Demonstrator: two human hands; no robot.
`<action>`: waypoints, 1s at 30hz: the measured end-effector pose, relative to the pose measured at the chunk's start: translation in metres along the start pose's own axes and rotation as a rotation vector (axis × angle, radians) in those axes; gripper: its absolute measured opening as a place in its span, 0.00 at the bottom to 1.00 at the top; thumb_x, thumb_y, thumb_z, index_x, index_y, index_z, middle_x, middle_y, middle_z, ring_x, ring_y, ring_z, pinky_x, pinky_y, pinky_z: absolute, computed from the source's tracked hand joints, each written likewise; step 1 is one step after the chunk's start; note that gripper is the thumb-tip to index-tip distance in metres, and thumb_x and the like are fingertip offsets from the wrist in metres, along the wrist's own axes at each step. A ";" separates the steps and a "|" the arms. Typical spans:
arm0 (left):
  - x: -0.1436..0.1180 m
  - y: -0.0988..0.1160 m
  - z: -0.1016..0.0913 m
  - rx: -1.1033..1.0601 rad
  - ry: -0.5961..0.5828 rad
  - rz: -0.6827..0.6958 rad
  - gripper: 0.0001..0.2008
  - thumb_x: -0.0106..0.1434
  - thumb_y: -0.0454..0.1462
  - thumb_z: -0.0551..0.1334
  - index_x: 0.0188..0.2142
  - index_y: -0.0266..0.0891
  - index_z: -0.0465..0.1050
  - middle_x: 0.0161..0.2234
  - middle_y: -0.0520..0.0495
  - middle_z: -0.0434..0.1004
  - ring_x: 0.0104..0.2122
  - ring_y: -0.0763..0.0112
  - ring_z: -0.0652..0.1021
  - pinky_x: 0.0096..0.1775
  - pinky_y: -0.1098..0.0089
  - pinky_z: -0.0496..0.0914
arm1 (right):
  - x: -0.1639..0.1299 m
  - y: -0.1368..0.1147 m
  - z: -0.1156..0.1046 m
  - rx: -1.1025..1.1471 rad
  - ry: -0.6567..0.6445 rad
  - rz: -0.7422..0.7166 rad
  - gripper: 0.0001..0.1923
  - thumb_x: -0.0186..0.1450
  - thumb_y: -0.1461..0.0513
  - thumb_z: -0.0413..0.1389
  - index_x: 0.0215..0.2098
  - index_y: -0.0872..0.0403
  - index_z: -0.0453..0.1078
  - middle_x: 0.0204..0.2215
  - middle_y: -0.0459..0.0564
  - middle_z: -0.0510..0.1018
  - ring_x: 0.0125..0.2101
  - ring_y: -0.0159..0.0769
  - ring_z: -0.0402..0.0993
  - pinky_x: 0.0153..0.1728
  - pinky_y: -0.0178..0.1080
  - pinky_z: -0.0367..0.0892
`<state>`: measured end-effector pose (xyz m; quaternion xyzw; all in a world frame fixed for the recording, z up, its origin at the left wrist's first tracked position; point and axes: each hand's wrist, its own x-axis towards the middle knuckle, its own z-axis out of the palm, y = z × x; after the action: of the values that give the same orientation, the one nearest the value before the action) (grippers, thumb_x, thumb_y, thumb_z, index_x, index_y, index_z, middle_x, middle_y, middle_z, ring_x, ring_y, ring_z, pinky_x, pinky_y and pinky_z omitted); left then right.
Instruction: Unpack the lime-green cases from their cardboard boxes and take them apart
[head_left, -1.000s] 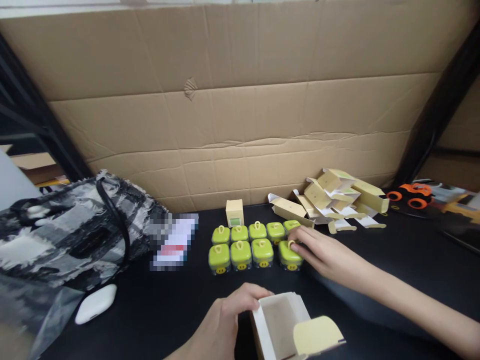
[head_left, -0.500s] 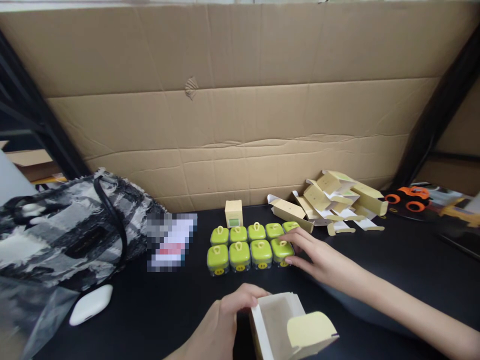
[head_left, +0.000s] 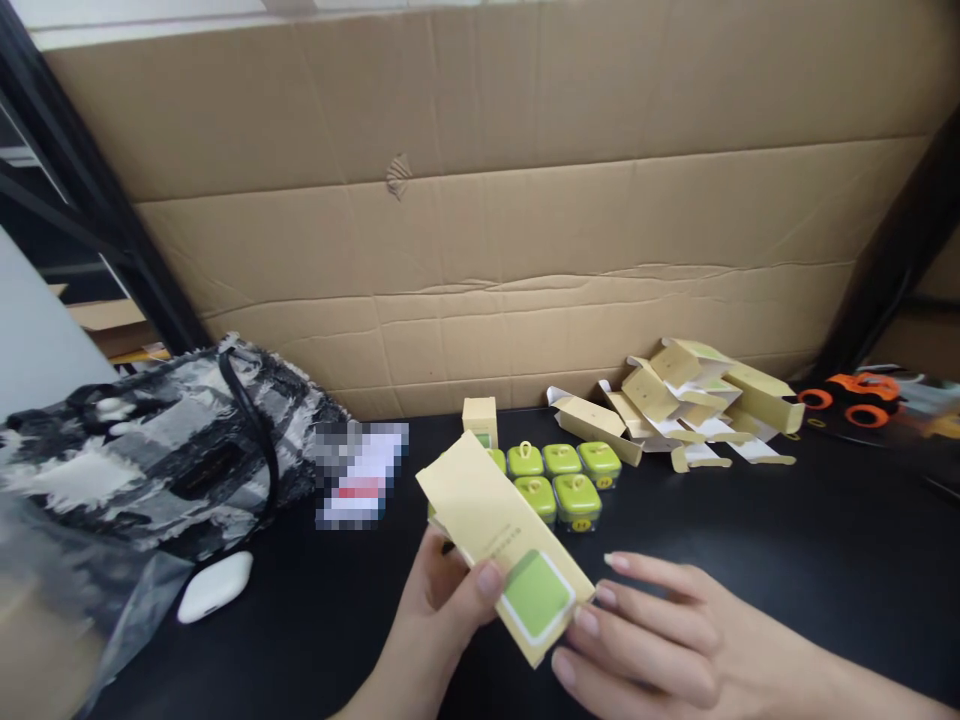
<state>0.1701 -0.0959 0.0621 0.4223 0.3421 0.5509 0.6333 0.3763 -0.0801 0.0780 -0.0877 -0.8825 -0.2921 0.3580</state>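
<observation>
A pale yellow carton [head_left: 491,520] with a green square picture on its face is tilted in front of me. My left hand [head_left: 442,600] closes around its left side, thumb on the front. By the carton's lower right corner is my right hand [head_left: 664,635], its fingers spread; they appear to brush the edge. Behind the carton, small clear containers with lime-green lids [head_left: 576,495] and pale loops on top stand in two rows. The carton hides several on the left. A small upright box [head_left: 480,415] stands behind them.
Opened, flattened cartons [head_left: 675,400] pile up at the back right beside an orange toy car [head_left: 855,398]. To the left lie a black-and-white frayed bag [head_left: 172,450], a white earbud case [head_left: 216,587] and clear plastic [head_left: 75,600]. A cardboard panel [head_left: 525,230] stands behind.
The carton has been raised and turned from open end toward me to its printed face. My right hand has left the green-lidded containers and come down to the carton. The view has shifted slightly.
</observation>
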 end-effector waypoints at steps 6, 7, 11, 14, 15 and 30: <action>-0.003 0.001 0.006 -0.121 -0.180 -0.144 0.18 0.56 0.45 0.67 0.43 0.40 0.75 0.43 0.41 0.81 0.45 0.53 0.79 0.50 0.53 0.70 | -0.005 -0.004 0.003 -0.094 0.079 0.093 0.11 0.67 0.67 0.50 0.36 0.48 0.72 0.28 0.37 0.81 0.30 0.27 0.74 0.44 0.30 0.69; -0.002 0.000 0.005 -0.135 -0.200 -0.153 0.17 0.56 0.45 0.67 0.44 0.40 0.75 0.44 0.41 0.80 0.46 0.54 0.79 0.50 0.53 0.71 | -0.008 -0.005 0.003 -0.086 0.062 0.113 0.12 0.68 0.67 0.48 0.37 0.49 0.72 0.29 0.39 0.81 0.32 0.28 0.75 0.46 0.30 0.67; 0.000 -0.004 0.001 -0.179 -0.250 -0.224 0.18 0.55 0.43 0.68 0.45 0.41 0.74 0.46 0.42 0.79 0.47 0.56 0.78 0.49 0.57 0.71 | -0.011 -0.003 0.001 -0.024 0.026 0.150 0.15 0.70 0.67 0.43 0.37 0.52 0.72 0.32 0.45 0.82 0.39 0.31 0.75 0.53 0.36 0.64; 0.001 -0.003 0.001 -0.166 -0.168 -0.320 0.20 0.56 0.43 0.68 0.46 0.39 0.71 0.48 0.40 0.79 0.46 0.56 0.78 0.48 0.60 0.71 | -0.010 0.001 0.003 -0.010 0.086 0.140 0.16 0.69 0.68 0.43 0.33 0.53 0.71 0.31 0.45 0.82 0.37 0.32 0.75 0.56 0.40 0.61; 0.001 -0.002 0.002 -0.161 -0.136 -0.346 0.21 0.56 0.44 0.67 0.47 0.38 0.70 0.48 0.40 0.78 0.46 0.56 0.78 0.48 0.60 0.71 | -0.009 0.002 0.004 -0.005 0.095 0.143 0.16 0.68 0.69 0.43 0.30 0.53 0.70 0.32 0.46 0.82 0.37 0.33 0.76 0.56 0.41 0.61; 0.011 -0.008 -0.003 0.025 0.108 -0.335 0.31 0.47 0.52 0.70 0.44 0.36 0.68 0.36 0.40 0.81 0.34 0.57 0.81 0.30 0.67 0.74 | -0.015 -0.006 0.007 0.042 0.047 0.113 0.19 0.71 0.64 0.42 0.32 0.51 0.74 0.32 0.44 0.82 0.38 0.32 0.75 0.60 0.39 0.55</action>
<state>0.1726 -0.0850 0.0542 0.3370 0.4482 0.4553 0.6916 0.3807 -0.0807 0.0611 -0.1229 -0.8734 -0.2547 0.3965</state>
